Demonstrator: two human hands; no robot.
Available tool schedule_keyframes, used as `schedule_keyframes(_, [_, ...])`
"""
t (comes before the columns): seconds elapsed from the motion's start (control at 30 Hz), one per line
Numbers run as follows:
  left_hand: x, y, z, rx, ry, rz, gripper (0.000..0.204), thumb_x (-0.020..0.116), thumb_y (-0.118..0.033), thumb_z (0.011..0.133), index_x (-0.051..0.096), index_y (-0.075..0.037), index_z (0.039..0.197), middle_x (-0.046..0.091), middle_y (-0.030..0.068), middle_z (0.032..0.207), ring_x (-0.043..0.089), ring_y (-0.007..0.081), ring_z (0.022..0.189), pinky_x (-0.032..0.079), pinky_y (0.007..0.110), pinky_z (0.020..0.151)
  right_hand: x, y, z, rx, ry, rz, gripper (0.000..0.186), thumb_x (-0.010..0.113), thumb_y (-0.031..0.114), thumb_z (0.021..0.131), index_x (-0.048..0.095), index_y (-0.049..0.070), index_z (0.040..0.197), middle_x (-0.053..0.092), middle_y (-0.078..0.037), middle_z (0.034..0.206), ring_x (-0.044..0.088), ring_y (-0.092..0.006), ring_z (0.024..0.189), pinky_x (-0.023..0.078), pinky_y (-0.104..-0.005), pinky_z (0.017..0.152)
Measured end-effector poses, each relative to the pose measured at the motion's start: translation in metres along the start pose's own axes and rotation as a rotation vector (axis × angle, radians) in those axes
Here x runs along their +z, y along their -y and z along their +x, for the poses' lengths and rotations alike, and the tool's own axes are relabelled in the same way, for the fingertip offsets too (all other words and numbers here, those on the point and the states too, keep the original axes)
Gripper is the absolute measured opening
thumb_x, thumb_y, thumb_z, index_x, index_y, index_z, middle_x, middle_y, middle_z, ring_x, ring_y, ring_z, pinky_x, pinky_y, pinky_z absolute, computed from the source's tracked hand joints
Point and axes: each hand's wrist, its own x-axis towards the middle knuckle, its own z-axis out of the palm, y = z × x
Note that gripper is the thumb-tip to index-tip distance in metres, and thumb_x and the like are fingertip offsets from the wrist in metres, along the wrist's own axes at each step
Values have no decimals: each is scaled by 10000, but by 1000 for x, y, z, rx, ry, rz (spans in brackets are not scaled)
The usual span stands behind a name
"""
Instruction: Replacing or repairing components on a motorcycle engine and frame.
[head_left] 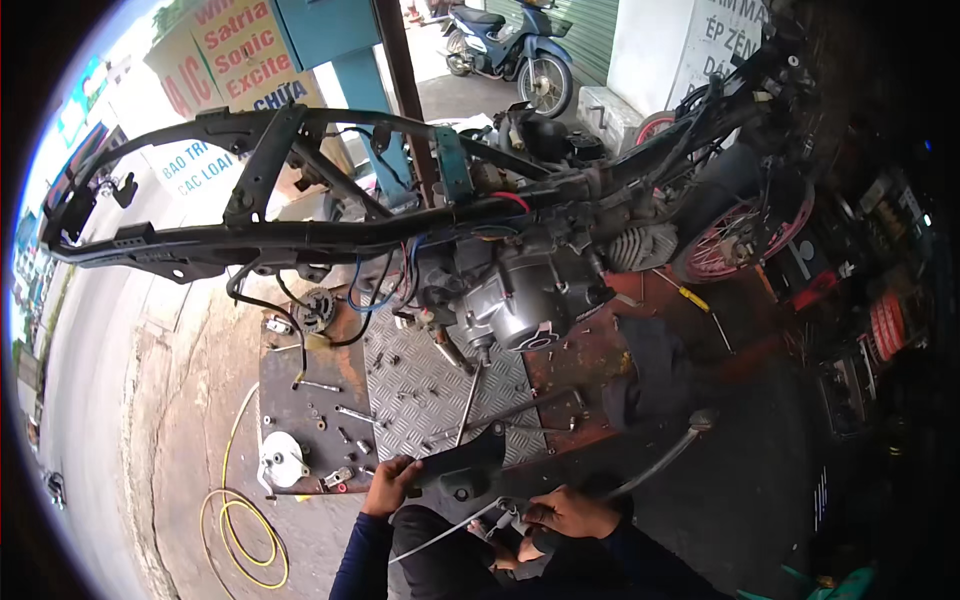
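Note:
My left hand point(392, 486) is closed on the left end of a dark, flat bracket-like part point(465, 463) with a rounded lump on its lower side. My right hand point(575, 514) pinches a small grey metal fitting point(508, 512) just below that part. From the fitting a thin pale rod or cable point(440, 535) runs down to the left. A curved grey bar or hose point(660, 463) extends up and right from behind my right hand; whether it joins the fitting is hidden. Ahead stands a stripped motorcycle frame point(330, 232) with its grey engine point(515, 300).
A checkered metal plate point(400, 350) under the engine bears scattered bolts and tools. A white wheel hub part point(283, 460) and a coiled yellow hose point(262, 560) lie left. A yellow-handled screwdriver point(692, 297) and dark cloth point(645, 370) are on the right. A blue motorbike point(510, 50) stands behind.

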Motion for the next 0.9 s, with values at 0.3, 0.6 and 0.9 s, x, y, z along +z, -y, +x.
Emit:
schedule_keyframes(0.3, [58, -193, -159, -34, 81, -123, 299, 609, -256, 944, 595, -2, 788, 607, 50, 665, 572, 120, 555, 441, 261, 532, -47, 201, -146, 177, -225, 178, 424, 558, 416, 969, 665, 6, 960, 590, -18, 639, 520, -78, 572, 420, -277, 532])
schedule_keyframes(0.6, [154, -305, -199, 73, 449, -474, 200, 615, -164, 931, 552, -77, 762, 588, 8, 706, 552, 99, 601, 458, 260, 586, -66, 253, -294, 266, -488, 309, 351, 562, 344, 982, 674, 17, 1042, 650, 10, 711, 516, -49, 602, 413, -261, 544])
schedule_keyframes(0.9, [391, -346, -220, 160, 583, -368, 123, 651, -88, 871, 604, -74, 759, 632, 0, 783, 582, 95, 652, 498, 265, 569, -104, 183, -495, 256, -859, 320, 292, 616, 276, 947, 684, 1, 1020, 684, -90, 739, 570, -86, 658, 462, -288, 626])
